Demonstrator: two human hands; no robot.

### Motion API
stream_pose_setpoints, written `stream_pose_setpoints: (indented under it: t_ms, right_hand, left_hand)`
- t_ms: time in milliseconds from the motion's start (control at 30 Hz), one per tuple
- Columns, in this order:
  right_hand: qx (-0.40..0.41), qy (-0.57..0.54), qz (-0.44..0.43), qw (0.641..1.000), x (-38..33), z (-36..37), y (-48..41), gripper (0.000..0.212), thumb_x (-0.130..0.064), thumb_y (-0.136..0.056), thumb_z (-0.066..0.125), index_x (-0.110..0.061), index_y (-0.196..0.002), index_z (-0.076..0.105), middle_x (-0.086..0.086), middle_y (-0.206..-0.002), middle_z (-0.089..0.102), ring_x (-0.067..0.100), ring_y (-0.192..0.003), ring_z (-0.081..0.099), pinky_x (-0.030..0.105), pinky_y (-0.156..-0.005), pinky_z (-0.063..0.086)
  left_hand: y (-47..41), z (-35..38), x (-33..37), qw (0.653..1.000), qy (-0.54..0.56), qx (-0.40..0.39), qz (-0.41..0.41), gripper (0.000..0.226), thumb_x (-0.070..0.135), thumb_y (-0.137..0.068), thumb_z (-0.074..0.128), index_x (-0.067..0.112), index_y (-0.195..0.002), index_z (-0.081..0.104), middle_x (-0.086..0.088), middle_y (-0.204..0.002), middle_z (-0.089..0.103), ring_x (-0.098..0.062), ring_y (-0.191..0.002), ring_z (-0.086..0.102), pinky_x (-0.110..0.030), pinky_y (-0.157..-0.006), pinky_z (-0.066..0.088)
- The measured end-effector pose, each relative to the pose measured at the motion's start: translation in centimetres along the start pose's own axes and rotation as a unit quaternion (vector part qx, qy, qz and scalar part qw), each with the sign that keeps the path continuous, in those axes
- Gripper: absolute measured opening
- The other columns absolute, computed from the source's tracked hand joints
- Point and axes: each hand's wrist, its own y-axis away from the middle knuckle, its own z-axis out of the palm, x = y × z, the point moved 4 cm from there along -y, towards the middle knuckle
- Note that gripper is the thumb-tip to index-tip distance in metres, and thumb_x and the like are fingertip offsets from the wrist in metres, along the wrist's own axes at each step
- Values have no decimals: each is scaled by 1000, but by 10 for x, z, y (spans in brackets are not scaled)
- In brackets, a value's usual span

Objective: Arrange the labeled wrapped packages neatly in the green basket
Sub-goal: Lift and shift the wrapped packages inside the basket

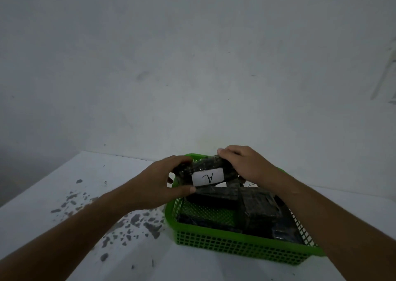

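Note:
A green mesh basket [225,246] stands on the white table, right of centre. Above its far-left corner both hands hold a dark wrapped package [205,166] with a white label marked "A" facing me. My left hand [167,180] grips the package's left end. Its right end is held from above by my right hand [246,165]. Inside the basket lie several more dark wrapped packages [255,208], some tilted against each other; their labels are mostly hidden.
The white table [64,195] has dark chipped patches [137,220] left of the basket. A plain grey-white wall [192,66] rises right behind the table's far edge. My right forearm crosses over the basket's right rim.

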Motion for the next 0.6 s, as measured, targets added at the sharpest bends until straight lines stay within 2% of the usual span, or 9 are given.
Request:
stream_pose_setpoints:
  t_ms: [100, 200, 267, 333, 367, 400, 467, 600]
  right_hand:
    - [-10, -50, 52, 997, -3, 6, 6, 60, -63, -92, 43, -9, -98, 68, 7, -73, 75, 19, -56, 70, 22, -48, 47]
    - [-22, -59, 79, 995, -6, 18, 9, 80, -75, -87, 35, -3, -102, 65, 20, -80, 71, 21, -54, 68, 24, -52, 50]
    - [-40, -51, 75, 995, -10, 30, 10, 89, -80, -84, 30, 0, -106, 63, 19, -79, 66, 23, -59, 67, 27, -60, 53]
    - [-43, -53, 64, 996, -17, 41, 9, 93, -84, -80, 28, -4, -114, 61, 16, -97, 69, 22, -75, 65, 33, -80, 53]
    - [-46, -72, 62, 994, -21, 47, 9, 87, -84, -79, 29, -12, -117, 60, 11, -108, 69, 20, -78, 67, 33, -78, 53]
    - [-53, -94, 58, 993, -26, 52, 10, 76, -83, -79, 32, -20, -116, 58, 10, -111, 69, 21, -72, 71, 30, -67, 54]
    - [-65, -84, 40, 994, -32, 60, 9, 53, -75, -85, 39, -28, -105, 53, 12, -101, 69, 22, -55, 72, 24, -47, 47]
    - [-74, 54, -23, 996, -30, 69, 4, 23, -49, -91, 58, -27, -96, 56, -2, -71, 73, 11, -48, 68, 19, -39, 42]
  left_hand:
    - [5, -6, 9, 999, 19, 30, 31, 80, 48, -69, 79, 35, -137, 39, 21, -128, 50, 8, -111, 51, -12, -85, 50]
    - [13, -15, 17, 995, 6, 65, 81, 73, 39, -70, 81, 27, -132, 44, 14, -125, 47, 4, -111, 51, -6, -84, 45]
    - [22, -24, 19, 992, -17, 93, 89, 63, 38, -72, 80, 26, -126, 50, 12, -117, 50, 1, -104, 53, -5, -79, 44]
    - [32, -34, 15, 991, -34, 109, 73, 58, 41, -72, 79, 26, -122, 53, 13, -112, 52, 1, -98, 54, -5, -76, 43]
    - [38, -39, 10, 991, -44, 116, 59, 56, 44, -72, 77, 27, -121, 54, 15, -111, 51, 1, -96, 54, -6, -75, 43]
    - [45, -44, 3, 990, -57, 123, 43, 56, 46, -73, 75, 28, -121, 54, 16, -111, 50, 0, -96, 52, -8, -75, 42]
    - [61, -53, -15, 987, -85, 137, 1, 56, 48, -75, 72, 30, -123, 50, 17, -114, 47, -1, -102, 46, -12, -78, 41]
    - [99, -61, -56, 976, -124, 149, -102, 57, 43, -81, 68, 24, -129, 45, 8, -120, 44, -10, -105, 40, -22, -86, 41]
